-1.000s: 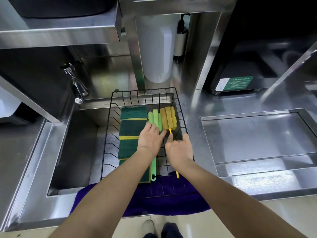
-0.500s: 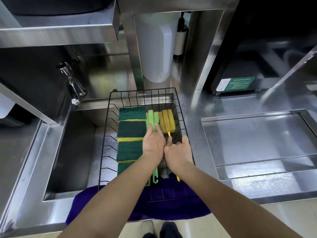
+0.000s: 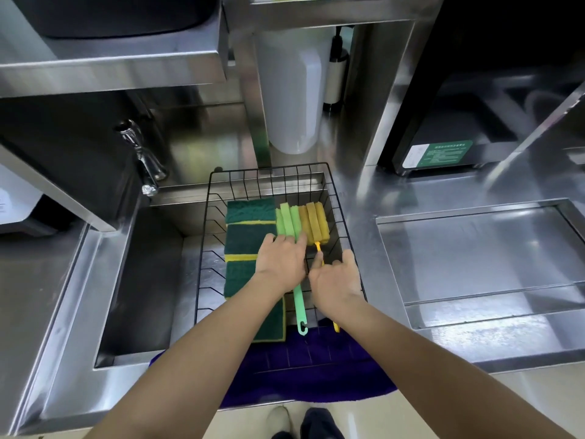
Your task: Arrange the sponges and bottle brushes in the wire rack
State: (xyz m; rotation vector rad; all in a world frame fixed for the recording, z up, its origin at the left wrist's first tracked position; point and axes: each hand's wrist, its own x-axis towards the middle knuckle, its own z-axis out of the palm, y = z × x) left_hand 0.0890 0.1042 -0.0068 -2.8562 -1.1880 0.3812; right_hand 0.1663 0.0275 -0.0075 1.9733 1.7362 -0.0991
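Note:
A black wire rack (image 3: 202, 270) sits over the right end of the sink. Along its left side lies a row of green-and-yellow sponges (image 3: 245, 237). Beside them lie two bottle brushes side by side: a green brush (image 3: 287, 220) and a yellow brush (image 3: 315, 222), foam heads toward the back, handles toward me. My left hand (image 3: 280, 263) lies palm down over the green brush's handle, fingertips at the foam head. My right hand (image 3: 337, 278) covers the yellow brush's handle, index finger along it.
The rack's front end stands on a purple cloth (image 3: 304, 381) at the counter edge. A deep steel sink (image 3: 142, 280) with a tap (image 3: 144, 166) lies left. A recessed steel lid (image 3: 484, 258) is right. A white container (image 3: 291, 90) stands behind.
Both hands have slid slightly toward the back of the rack along the brush handles, pressing the two brushes closer together. The sponges have stayed in place.

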